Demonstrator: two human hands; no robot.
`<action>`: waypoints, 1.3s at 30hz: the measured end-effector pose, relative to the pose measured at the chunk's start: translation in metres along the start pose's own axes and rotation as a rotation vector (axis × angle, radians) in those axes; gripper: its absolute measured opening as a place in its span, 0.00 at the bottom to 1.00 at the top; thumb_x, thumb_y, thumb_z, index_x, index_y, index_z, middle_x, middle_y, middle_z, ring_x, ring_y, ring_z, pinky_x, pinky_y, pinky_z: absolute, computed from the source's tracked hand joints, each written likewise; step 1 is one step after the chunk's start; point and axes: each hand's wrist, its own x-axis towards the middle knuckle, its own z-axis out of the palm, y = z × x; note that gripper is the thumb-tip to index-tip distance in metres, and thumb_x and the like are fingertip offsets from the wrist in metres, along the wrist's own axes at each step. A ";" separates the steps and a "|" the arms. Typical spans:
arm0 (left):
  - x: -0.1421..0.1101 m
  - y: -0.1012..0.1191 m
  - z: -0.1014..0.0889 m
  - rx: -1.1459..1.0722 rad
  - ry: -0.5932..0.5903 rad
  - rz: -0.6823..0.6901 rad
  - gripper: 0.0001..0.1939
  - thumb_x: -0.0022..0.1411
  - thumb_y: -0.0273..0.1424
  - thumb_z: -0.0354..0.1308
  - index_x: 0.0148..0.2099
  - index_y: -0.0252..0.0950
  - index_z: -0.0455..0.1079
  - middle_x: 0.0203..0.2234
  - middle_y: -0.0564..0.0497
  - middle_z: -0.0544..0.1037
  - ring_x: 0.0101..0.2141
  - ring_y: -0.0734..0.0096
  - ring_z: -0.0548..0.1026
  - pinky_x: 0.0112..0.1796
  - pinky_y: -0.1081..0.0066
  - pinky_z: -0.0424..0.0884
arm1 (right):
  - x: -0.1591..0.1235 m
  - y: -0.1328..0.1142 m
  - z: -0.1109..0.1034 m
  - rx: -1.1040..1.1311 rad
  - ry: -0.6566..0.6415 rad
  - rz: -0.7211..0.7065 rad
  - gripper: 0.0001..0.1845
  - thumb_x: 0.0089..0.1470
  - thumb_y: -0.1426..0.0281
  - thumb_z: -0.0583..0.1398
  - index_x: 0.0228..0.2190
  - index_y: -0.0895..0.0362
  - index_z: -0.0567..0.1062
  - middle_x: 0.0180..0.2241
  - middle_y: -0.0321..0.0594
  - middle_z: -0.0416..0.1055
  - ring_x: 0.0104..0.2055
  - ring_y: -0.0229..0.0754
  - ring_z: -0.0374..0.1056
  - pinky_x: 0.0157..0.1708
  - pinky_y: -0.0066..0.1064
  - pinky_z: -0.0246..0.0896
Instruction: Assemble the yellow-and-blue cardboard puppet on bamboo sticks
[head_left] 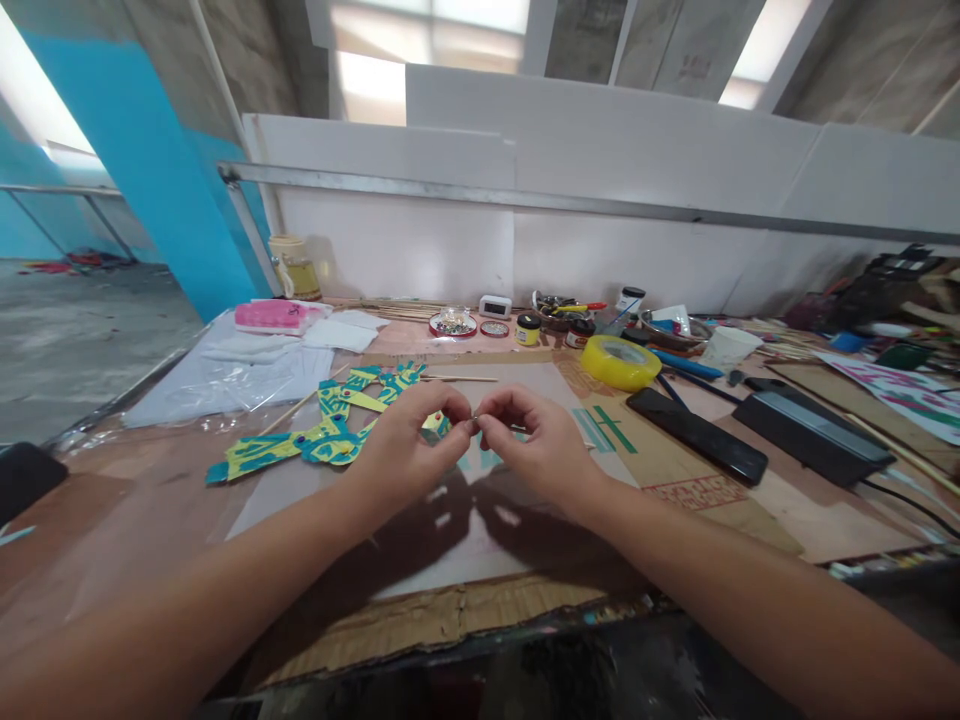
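Note:
My left hand [416, 435] and my right hand [529, 435] meet at their fingertips above the cardboard sheet [420, 625]. Each hand pinches thumb against index finger. Between them sits something tiny and dark, too small to name. Beyond and to the left of my left hand lies a yellow and teal painted paper cutout [330, 435] dotted with small coloured beads; my left hand covers part of it. A thin wooden stick [459, 378] lies just behind my hands.
To the right are a yellow tape roll [620, 362], a black phone [697, 437] and a black box-shaped device [814, 430] with a cable. Along the back stand a dish of beads [452, 324], a yellow paint jar [527, 329] and a small white clock [495, 306]. Plastic-covered paper [232, 365] lies left.

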 end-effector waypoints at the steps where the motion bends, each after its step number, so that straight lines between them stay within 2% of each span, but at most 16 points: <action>1: 0.000 0.001 -0.001 0.037 0.000 0.039 0.05 0.61 0.27 0.56 0.31 0.37 0.68 0.28 0.55 0.73 0.33 0.72 0.70 0.38 0.70 0.63 | 0.000 -0.001 0.000 0.027 -0.016 0.028 0.01 0.55 0.73 0.59 0.32 0.56 0.72 0.28 0.33 0.71 0.30 0.35 0.67 0.31 0.27 0.63; 7: 0.000 0.004 -0.008 0.221 -0.061 0.231 0.05 0.62 0.25 0.54 0.32 0.37 0.67 0.29 0.53 0.72 0.35 0.68 0.68 0.42 0.65 0.61 | 0.004 -0.004 -0.003 0.141 -0.107 0.099 0.01 0.54 0.72 0.59 0.31 0.57 0.71 0.28 0.33 0.70 0.29 0.35 0.67 0.31 0.28 0.63; 12: 0.001 0.003 -0.011 0.370 -0.102 0.301 0.04 0.60 0.26 0.56 0.31 0.36 0.67 0.30 0.52 0.73 0.36 0.65 0.67 0.43 0.62 0.60 | 0.003 -0.005 -0.001 0.107 -0.143 0.132 0.03 0.54 0.70 0.59 0.30 0.57 0.71 0.28 0.35 0.70 0.30 0.36 0.67 0.32 0.29 0.64; 14: 0.001 0.002 -0.012 0.345 -0.099 0.266 0.04 0.61 0.27 0.56 0.32 0.37 0.68 0.29 0.52 0.73 0.36 0.65 0.68 0.43 0.62 0.61 | 0.002 -0.005 -0.001 0.105 -0.135 0.126 0.03 0.54 0.70 0.59 0.30 0.57 0.70 0.28 0.34 0.70 0.30 0.35 0.67 0.32 0.29 0.63; 19: 0.002 -0.002 -0.011 0.088 -0.063 0.095 0.07 0.65 0.34 0.57 0.34 0.39 0.71 0.30 0.55 0.75 0.34 0.70 0.71 0.40 0.68 0.65 | 0.001 -0.006 -0.004 0.149 -0.064 0.087 0.02 0.56 0.70 0.58 0.32 0.56 0.69 0.26 0.33 0.69 0.28 0.35 0.67 0.30 0.28 0.62; 24: 0.001 -0.003 -0.007 -0.034 -0.054 0.021 0.09 0.65 0.39 0.58 0.36 0.39 0.73 0.32 0.54 0.77 0.35 0.70 0.73 0.37 0.71 0.67 | 0.001 -0.006 -0.005 0.199 -0.047 0.058 0.03 0.56 0.70 0.59 0.31 0.56 0.69 0.26 0.32 0.68 0.27 0.34 0.67 0.28 0.27 0.62; 29: 0.000 0.003 -0.005 -0.012 0.011 0.099 0.06 0.64 0.32 0.59 0.33 0.38 0.71 0.30 0.54 0.76 0.34 0.71 0.73 0.40 0.70 0.65 | 0.002 -0.009 -0.004 0.204 -0.064 0.057 0.03 0.56 0.70 0.59 0.31 0.56 0.69 0.26 0.32 0.68 0.28 0.34 0.67 0.29 0.26 0.62; 35: 0.000 0.001 -0.005 0.056 0.022 0.140 0.03 0.62 0.27 0.59 0.34 0.37 0.69 0.30 0.54 0.76 0.35 0.71 0.73 0.41 0.68 0.65 | 0.002 -0.012 -0.004 0.202 -0.077 0.078 0.04 0.55 0.69 0.59 0.31 0.56 0.69 0.28 0.33 0.68 0.28 0.34 0.67 0.30 0.27 0.63; 39: 0.002 -0.008 -0.008 0.257 0.019 0.356 0.02 0.64 0.30 0.59 0.37 0.38 0.70 0.33 0.52 0.77 0.37 0.68 0.73 0.43 0.66 0.66 | 0.004 -0.008 -0.008 0.232 -0.173 0.134 0.04 0.56 0.69 0.59 0.31 0.56 0.68 0.27 0.34 0.71 0.28 0.34 0.67 0.29 0.27 0.62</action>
